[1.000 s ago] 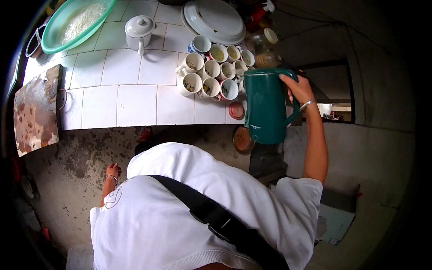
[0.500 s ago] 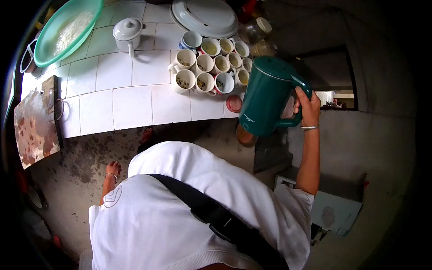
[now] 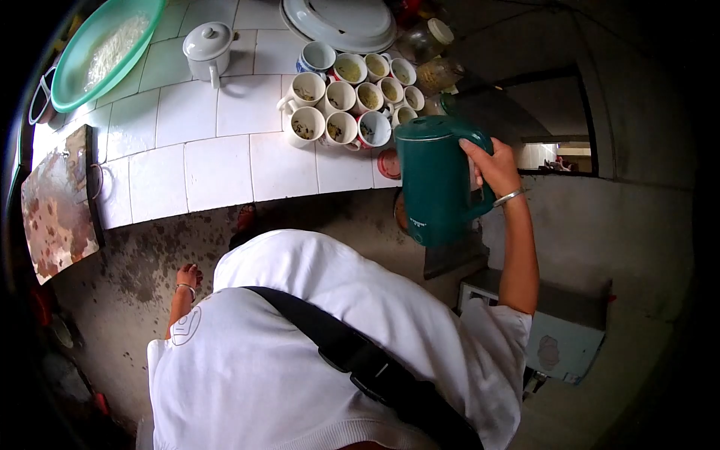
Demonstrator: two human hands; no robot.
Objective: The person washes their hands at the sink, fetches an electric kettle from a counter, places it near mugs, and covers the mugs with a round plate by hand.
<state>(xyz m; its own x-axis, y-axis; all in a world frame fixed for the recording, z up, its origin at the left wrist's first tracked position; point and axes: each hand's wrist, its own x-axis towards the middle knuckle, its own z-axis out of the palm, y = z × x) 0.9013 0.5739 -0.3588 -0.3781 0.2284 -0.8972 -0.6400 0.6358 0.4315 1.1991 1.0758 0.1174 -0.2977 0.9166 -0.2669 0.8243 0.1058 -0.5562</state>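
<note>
My right hand (image 3: 493,166) grips the handle of a dark green electric kettle (image 3: 433,180) with a closed lid. The kettle is held in the air just off the right end of the tiled counter's front edge. Left of it, close-set mugs (image 3: 340,127) stand in rows on the counter, several with dark leaves in the bottom and some with a pale yellowish liquid. A red round lid (image 3: 388,163) lies between the front mugs and the kettle. My left hand (image 3: 189,276) hangs low by my side over the floor, fingers loosely curled and apart, holding nothing.
On the white tiled counter (image 3: 219,171) are a lidded white cup (image 3: 207,51), a green basin (image 3: 71,90) with white strands, and a large white oval dish (image 3: 345,26). Glass jars (image 3: 424,39) stand behind the mugs. A stained board (image 3: 60,202) juts past the left edge.
My right hand has brought the kettle a little lower and closer to me, and the kettle now hangs more upright. My left hand has barely moved.
</note>
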